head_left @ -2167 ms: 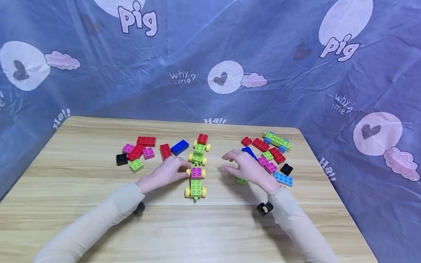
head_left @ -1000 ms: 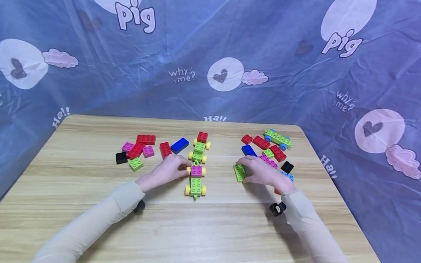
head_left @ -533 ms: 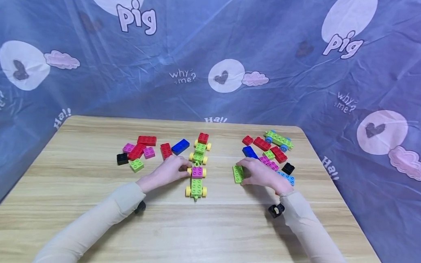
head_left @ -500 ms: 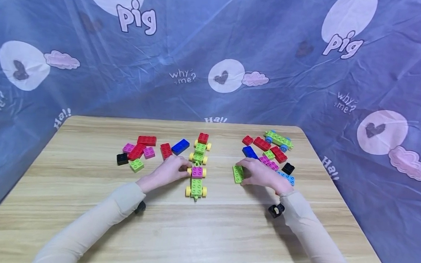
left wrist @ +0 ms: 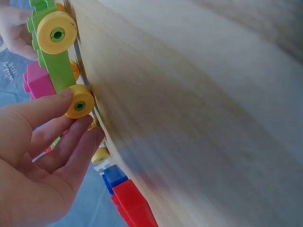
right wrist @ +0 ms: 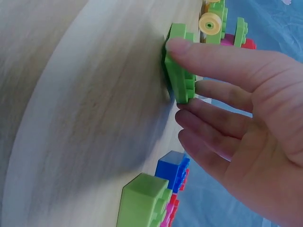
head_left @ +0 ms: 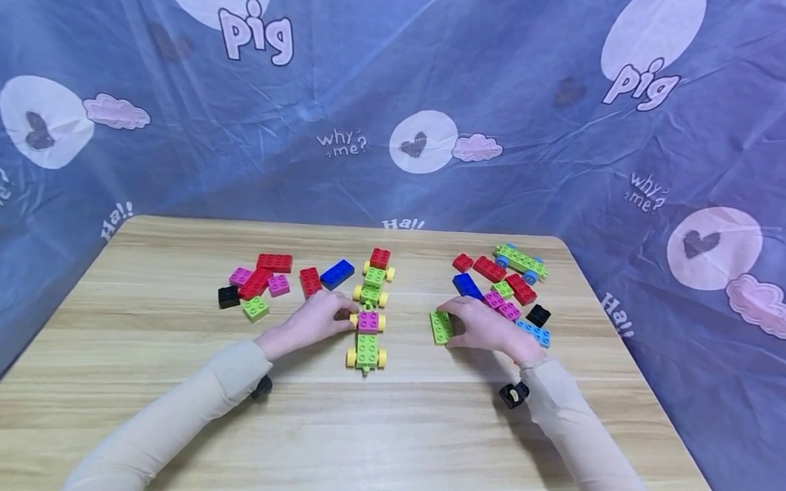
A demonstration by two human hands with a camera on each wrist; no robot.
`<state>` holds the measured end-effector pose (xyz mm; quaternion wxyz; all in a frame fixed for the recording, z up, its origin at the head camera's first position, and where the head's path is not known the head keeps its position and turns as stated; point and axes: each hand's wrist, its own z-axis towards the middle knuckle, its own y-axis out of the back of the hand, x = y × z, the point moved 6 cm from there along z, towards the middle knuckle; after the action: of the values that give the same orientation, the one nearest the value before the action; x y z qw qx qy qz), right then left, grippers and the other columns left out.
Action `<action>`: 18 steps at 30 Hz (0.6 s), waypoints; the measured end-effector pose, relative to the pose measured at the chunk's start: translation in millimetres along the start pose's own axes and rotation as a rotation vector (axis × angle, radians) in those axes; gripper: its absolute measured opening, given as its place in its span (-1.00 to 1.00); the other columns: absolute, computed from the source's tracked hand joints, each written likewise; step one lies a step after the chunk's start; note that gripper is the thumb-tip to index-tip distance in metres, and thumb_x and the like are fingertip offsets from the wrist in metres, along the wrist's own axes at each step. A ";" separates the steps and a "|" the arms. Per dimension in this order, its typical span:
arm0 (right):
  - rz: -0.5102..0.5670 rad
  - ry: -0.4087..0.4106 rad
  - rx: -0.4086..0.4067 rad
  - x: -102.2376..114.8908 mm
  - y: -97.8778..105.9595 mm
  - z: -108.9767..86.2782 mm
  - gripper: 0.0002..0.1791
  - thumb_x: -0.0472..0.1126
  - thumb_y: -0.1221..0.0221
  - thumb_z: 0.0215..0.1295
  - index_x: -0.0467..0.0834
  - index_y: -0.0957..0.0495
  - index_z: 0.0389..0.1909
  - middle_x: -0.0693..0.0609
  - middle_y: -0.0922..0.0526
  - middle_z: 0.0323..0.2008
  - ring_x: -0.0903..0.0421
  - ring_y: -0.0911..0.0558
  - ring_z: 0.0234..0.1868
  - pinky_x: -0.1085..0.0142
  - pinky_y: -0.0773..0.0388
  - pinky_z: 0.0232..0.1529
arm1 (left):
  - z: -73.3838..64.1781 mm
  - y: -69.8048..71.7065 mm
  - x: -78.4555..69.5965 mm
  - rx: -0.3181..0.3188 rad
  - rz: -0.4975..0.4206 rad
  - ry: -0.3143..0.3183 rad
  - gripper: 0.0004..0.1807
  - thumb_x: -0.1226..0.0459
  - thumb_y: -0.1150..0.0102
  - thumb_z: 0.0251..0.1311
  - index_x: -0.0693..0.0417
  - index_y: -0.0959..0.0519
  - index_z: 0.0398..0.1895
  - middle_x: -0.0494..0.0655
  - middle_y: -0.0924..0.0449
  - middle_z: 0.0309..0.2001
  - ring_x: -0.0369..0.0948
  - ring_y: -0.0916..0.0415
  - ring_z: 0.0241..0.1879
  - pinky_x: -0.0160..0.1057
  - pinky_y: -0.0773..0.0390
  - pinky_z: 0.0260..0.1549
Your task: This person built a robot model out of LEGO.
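Note:
Two linked toy train cars with yellow wheels stand mid-table. The near car (head_left: pixel 366 352) bears a magenta brick (head_left: pixel 368 321); a red brick (head_left: pixel 380 257) tops the front of the far car (head_left: pixel 370 296). With thumb and fingertips, my left hand (head_left: pixel 315 320) holds the near car at its left yellow wheel (left wrist: pixel 81 105), as the left wrist view shows. On the other side, my right hand (head_left: pixel 483 326) pinches a flat green building brick (head_left: pixel 440 329) between thumb and fingers. In the right wrist view this green brick (right wrist: pixel 177 71) is tilted just off the table.
Loose red, pink, black, green and blue bricks (head_left: pixel 255 284) lie to the left. More bricks (head_left: pixel 501 305) are scattered behind the right hand, with a green car base on blue wheels (head_left: pixel 520 260) at the back right corner. A blue printed cloth (head_left: pixel 349 189) hangs behind the table.
My right hand has gone to the right, taken hold of the flat green brick, and drawn it slightly left toward the cars. My left hand has stayed at the near car's wheel.

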<state>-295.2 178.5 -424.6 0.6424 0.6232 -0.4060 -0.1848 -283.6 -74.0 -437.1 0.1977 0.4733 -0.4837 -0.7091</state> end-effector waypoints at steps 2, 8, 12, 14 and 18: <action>-0.008 0.012 -0.013 3.1 1.0 0.4 -0.34 -0.13 -0.46 0.07 -0.27 -0.52 0.19 -0.20 -0.62 0.14 -0.16 -0.57 0.19 -0.03 -0.55 0.22 | -0.3 -0.3 0.4 -0.002 0.000 -0.004 -0.73 0.32 -0.35 0.16 0.17 -0.71 -0.06 0.06 -0.76 -0.13 -0.10 -0.68 -0.14 -0.13 -0.66 -0.06; -0.026 0.081 -0.079 16.3 5.9 2.4 -0.33 -0.05 -0.45 0.07 -0.28 -0.54 0.17 -0.19 -0.63 0.11 -0.12 -0.60 0.15 0.01 -0.57 0.20 | -0.8 -0.2 0.4 -0.011 0.002 -0.017 -0.73 0.32 -0.34 0.16 0.17 -0.71 -0.06 0.07 -0.76 -0.12 -0.08 -0.69 -0.12 -0.10 -0.66 -0.03; -0.041 0.152 -0.135 31.2 13.6 2.5 -0.34 -0.03 -0.43 0.08 -0.28 -0.55 0.16 -0.18 -0.64 0.09 -0.10 -0.62 0.12 0.04 -0.59 0.18 | -1.5 1.0 0.1 -0.017 0.000 -0.023 -0.74 0.32 -0.34 0.16 0.18 -0.71 -0.07 0.08 -0.76 -0.13 -0.06 -0.69 -0.12 -0.09 -0.66 -0.02; -0.041 0.180 -0.154 38.3 17.1 2.8 -0.34 -0.02 -0.43 0.09 -0.27 -0.55 0.16 -0.19 -0.65 0.09 -0.11 -0.62 0.13 0.03 -0.58 0.18 | -2.2 1.7 -0.3 -0.018 -0.005 -0.023 -0.74 0.33 -0.34 0.16 0.19 -0.70 -0.07 0.08 -0.76 -0.12 -0.05 -0.69 -0.11 -0.09 -0.66 0.00; -0.040 0.204 -0.163 49.0 20.7 4.8 -0.34 0.01 -0.42 0.11 -0.25 -0.54 0.18 -0.18 -0.64 0.12 -0.11 -0.60 0.16 0.02 -0.57 0.21 | -3.1 2.4 -1.0 -0.015 -0.012 -0.023 -0.73 0.33 -0.34 0.16 0.19 -0.70 -0.06 0.09 -0.75 -0.10 -0.05 -0.69 -0.09 -0.09 -0.66 0.02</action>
<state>-274.9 142.1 -391.2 0.7250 0.5924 -0.3097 -0.1658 -280.9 -75.9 -434.8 0.1915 0.4664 -0.4779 -0.7192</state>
